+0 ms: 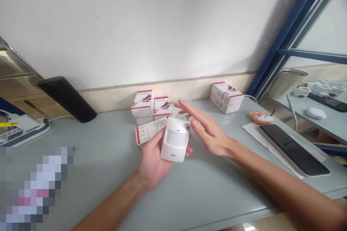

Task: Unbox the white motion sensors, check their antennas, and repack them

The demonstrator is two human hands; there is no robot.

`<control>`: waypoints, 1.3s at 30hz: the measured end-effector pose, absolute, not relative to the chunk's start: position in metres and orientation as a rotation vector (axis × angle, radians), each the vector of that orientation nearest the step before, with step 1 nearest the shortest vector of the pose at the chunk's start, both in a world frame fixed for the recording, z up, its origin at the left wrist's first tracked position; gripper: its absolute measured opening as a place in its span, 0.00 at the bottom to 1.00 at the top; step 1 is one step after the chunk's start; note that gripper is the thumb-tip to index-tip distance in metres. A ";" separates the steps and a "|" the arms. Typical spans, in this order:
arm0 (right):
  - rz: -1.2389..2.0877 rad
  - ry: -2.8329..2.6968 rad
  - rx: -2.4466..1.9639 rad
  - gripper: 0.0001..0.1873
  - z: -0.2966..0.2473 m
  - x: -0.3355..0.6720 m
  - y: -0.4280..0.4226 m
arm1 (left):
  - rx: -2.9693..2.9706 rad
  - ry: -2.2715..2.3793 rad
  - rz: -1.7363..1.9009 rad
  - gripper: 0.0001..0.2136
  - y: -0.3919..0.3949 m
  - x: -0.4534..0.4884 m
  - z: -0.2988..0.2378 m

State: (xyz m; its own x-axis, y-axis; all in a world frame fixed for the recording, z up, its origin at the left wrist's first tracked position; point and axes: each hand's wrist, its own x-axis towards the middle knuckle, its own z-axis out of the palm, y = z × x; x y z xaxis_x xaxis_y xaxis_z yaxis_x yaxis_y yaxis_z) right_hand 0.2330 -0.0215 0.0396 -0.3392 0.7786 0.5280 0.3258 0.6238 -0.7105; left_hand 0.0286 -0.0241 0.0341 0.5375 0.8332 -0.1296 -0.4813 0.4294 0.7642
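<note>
White plastic motion sensor point(175, 140) sits cupped in your left hand point(151, 162), just in front of the boxes point(142, 104); it looks light, stiff and smooth, so grip its sides. Your right hand point(206, 130) spreads open beside it

White PIR motion sensor point(175, 140), lens-up, in-hand

Ofc/workshop, desk point(206, 202), sensor boxes point(142, 104), blue rack point(284, 39)

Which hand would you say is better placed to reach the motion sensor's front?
Probably right: the right hand is open beside the motion sensor, while the left hand is busy holding it.
</note>
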 end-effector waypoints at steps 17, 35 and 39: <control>0.001 -1.983 -1.490 0.24 -0.023 0.264 0.062 | 0.419 0.446 1.096 0.21 -0.004 0.003 0.057; 1.491 -0.734 -0.754 0.09 0.025 0.243 0.021 | 0.837 0.637 0.840 0.19 -0.018 0.017 0.041; 1.554 -0.765 -0.699 0.13 0.028 0.236 0.015 | 0.875 0.651 0.830 0.19 -0.018 0.018 0.040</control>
